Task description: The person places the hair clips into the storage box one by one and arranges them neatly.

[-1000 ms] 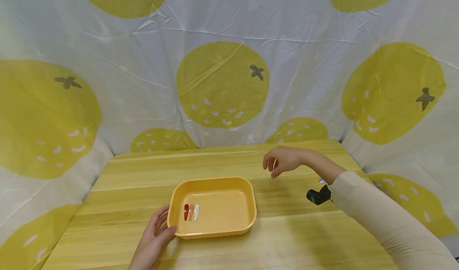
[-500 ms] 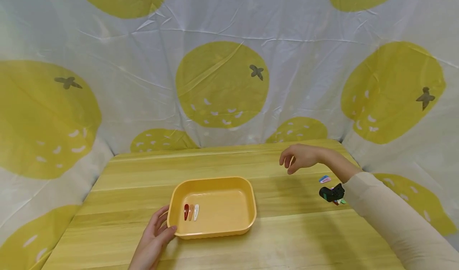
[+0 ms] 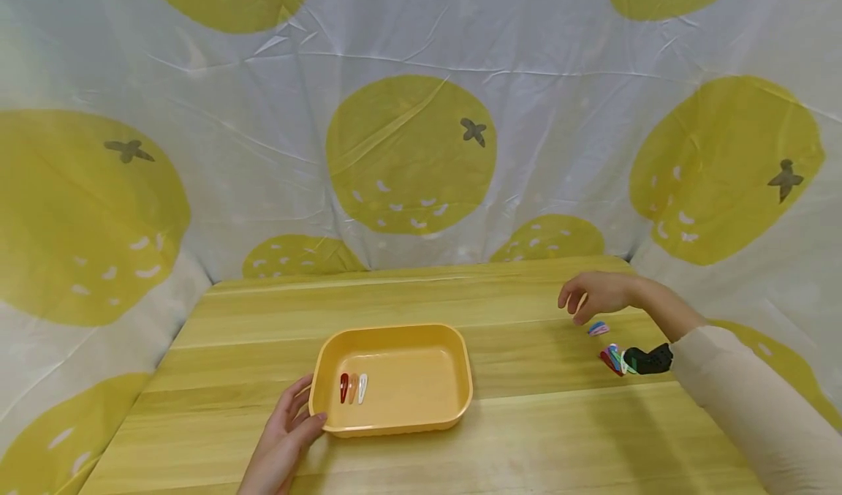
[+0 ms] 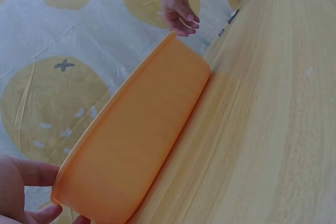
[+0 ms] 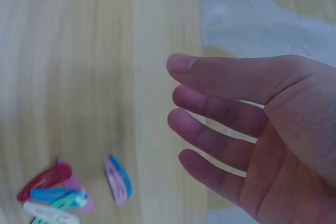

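Note:
The left hand [image 3: 283, 436] grips the near left corner of a yellow-orange tray [image 3: 421, 428], thumb on the rim; the left wrist view shows its fingers at the rim of the tray [image 4: 131, 124]. Inside the tray lie a dark red clip [image 3: 344, 388], an orange clip [image 3: 353, 389] and a white clip [image 3: 362, 389], side by side. The right hand [image 3: 607, 292] hovers over the table at the right, empty, fingers loosely bent. Close to it lie a blue and a pink clip [image 5: 118, 180]; beyond these is a pile of clips with a red one [image 5: 46, 181].
A black wrist device [image 3: 647, 359] on the right arm partly covers the clip pile in the head view. The wooden table [image 3: 526, 436] meets a cloth [image 3: 559, 151] printed with yellow fruit at the back and sides.
The right hand has moved to the right across the table, and the clips beneath its arm have come into view. The left hand and the tray have stayed in place.

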Demonstrator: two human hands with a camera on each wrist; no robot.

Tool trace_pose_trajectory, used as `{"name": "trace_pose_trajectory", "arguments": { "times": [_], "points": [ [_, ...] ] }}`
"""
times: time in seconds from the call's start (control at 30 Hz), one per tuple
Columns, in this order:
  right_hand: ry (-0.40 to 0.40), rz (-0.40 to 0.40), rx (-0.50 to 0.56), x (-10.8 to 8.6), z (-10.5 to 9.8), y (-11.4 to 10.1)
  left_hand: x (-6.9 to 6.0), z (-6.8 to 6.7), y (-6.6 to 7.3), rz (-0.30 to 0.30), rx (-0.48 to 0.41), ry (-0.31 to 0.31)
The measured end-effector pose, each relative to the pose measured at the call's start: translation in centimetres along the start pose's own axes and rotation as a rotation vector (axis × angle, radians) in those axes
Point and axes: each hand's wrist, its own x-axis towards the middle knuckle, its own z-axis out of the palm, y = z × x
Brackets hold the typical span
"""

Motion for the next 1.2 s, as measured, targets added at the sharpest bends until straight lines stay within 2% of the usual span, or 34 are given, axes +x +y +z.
{"name": "trace_pose_trajectory", "arguments": {
  "times": [0.37,0.67,0.97,1.07,1.2],
  "points": [
    [0.001,0.144,0.121,-3.3,1.5,4.4,0.1,-0.1,-0.1,-0.008,-0.001,-0.003],
    [0.024,0.173,0.164,-4.7,2.4,6.3,0.1,-0.2,0.0,-0.010,0.008,-0.005],
    [-0.011,0.223,0.289,-5.8,3.3,8.3,0.2,-0.2,0.0,-0.008,0.009,-0.008],
    [-0.014,0.224,0.317,-5.8,3.8,8.8,0.2,-0.1,0.0,-0.009,0.008,-0.009],
    [-0.007,0.151,0.298,-5.6,4.5,9.2,0.2,-0.1,-0.1,-0.010,0.011,-0.011]
  ]
}}
